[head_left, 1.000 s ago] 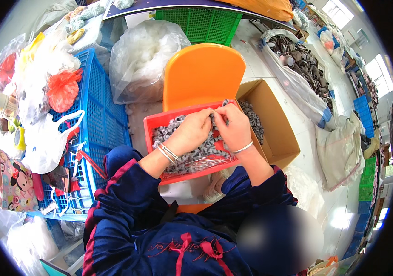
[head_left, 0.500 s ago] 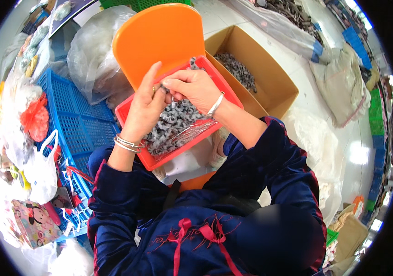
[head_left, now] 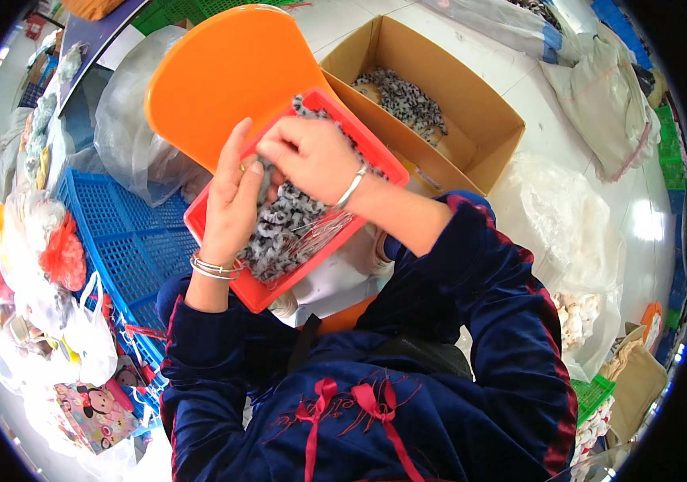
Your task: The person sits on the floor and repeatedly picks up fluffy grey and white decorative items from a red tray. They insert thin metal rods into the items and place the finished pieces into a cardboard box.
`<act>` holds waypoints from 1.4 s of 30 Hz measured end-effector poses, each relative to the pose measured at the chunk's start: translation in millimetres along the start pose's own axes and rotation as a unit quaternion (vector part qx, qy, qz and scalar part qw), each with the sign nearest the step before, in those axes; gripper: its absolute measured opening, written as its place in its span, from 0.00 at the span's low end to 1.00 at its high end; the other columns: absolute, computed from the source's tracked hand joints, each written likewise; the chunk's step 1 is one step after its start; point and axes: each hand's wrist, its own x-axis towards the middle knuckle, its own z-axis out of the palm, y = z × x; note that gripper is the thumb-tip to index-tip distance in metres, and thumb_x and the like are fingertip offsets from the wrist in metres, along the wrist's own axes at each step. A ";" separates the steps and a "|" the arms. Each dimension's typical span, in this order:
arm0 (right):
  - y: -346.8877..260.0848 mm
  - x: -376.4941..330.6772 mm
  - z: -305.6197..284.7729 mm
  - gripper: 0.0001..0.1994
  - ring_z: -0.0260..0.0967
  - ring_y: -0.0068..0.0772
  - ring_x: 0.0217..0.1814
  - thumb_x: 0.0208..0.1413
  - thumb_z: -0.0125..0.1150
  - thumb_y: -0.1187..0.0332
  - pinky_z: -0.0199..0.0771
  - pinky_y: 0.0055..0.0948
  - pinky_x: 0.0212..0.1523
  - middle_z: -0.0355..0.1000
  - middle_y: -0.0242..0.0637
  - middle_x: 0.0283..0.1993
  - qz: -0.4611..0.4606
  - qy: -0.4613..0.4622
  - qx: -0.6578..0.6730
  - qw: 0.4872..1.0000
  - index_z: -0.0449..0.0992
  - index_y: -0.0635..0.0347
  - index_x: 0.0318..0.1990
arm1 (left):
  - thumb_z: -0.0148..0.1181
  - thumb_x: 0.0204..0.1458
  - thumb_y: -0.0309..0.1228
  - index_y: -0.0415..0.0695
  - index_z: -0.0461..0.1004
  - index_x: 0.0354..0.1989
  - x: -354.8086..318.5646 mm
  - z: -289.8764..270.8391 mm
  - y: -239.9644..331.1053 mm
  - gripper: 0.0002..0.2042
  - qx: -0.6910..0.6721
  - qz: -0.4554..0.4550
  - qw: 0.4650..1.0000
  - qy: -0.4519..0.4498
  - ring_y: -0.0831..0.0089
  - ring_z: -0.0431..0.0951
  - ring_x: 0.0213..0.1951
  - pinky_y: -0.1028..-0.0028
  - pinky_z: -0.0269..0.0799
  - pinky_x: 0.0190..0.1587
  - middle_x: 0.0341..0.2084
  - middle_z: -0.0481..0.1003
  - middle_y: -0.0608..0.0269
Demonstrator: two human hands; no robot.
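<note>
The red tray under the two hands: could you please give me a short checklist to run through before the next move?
1. Both hands over the red tray: ok, left hand and right hand meet above it.
2. Grey piece at the fingers: ok, visible between the hands.
3. Secure grip on it: cannot tell, the fingertips overlap and blur.
4. Thin shiny strands apart from the fingers: ok, they lie toward the tray's near side.
5. Cardboard box open: ok, spotted pieces show inside.
6. Tray level: cannot tell from this overhead view.
</note>
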 end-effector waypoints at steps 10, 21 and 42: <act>-17.8 14.2 -161.8 0.12 0.77 0.49 0.38 0.58 0.56 0.61 0.77 0.40 0.40 0.78 0.47 0.33 0.044 0.229 -0.390 0.891 0.79 0.56 0.44 | 0.60 0.54 0.35 0.40 0.73 0.51 15.9 -7.8 -70.1 0.18 0.344 -0.028 0.922 -0.177 0.60 0.78 0.34 0.68 0.74 0.39 0.32 0.76 0.53; 103.6 -3.9 -18.6 0.10 0.78 0.44 0.49 0.53 0.57 0.71 0.79 0.39 0.46 0.79 0.46 0.45 0.143 -0.349 -0.545 0.749 0.83 0.59 0.40 | 0.64 0.49 0.35 0.40 0.78 0.37 10.7 11.0 -103.0 0.12 0.452 -0.014 0.857 -0.249 0.52 0.78 0.36 0.61 0.74 0.38 0.31 0.74 0.51; 90.4 -3.9 -59.5 0.08 0.75 0.51 0.38 0.50 0.58 0.68 0.75 0.45 0.41 0.76 0.49 0.35 -0.022 -0.189 -0.447 0.874 0.77 0.62 0.35 | 0.51 0.63 0.32 0.41 0.73 0.55 18.0 -35.3 -37.2 0.15 0.084 -0.114 0.982 -0.123 0.88 0.67 0.29 0.83 0.66 0.34 0.29 0.72 0.75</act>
